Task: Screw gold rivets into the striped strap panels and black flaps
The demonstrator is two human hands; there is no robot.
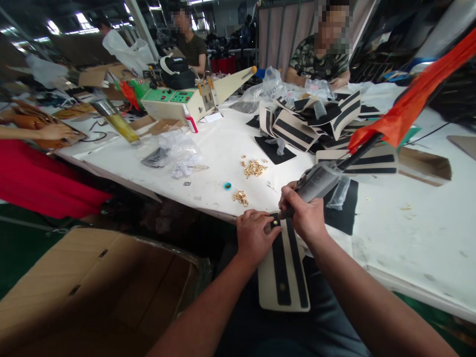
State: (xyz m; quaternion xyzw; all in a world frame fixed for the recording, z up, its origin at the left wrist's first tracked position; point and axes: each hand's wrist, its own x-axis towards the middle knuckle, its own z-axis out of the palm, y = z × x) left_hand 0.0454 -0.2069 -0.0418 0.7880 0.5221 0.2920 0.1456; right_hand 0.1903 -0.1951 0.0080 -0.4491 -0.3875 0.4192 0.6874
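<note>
My right hand is wrapped round a grey electric screwdriver, tilted with its lower end at the far end of a beige panel. This beige panel has two black strips along it and lies partly over my lap, its far end by the table edge. My left hand grips the panel's far left edge, thumb and forefinger curled around a small gold-coloured fitting on a black strip. The screwdriver's tip is hidden by my fingers. Past my hands lie small piles of gold-coloured fittings and a blue cap.
Stacked striped panels lie ahead on the white table. An orange cloth wraps the screwdriver's cord. An open cardboard box stands at lower left. A machine and co-workers are across the table; another person's hand is at left.
</note>
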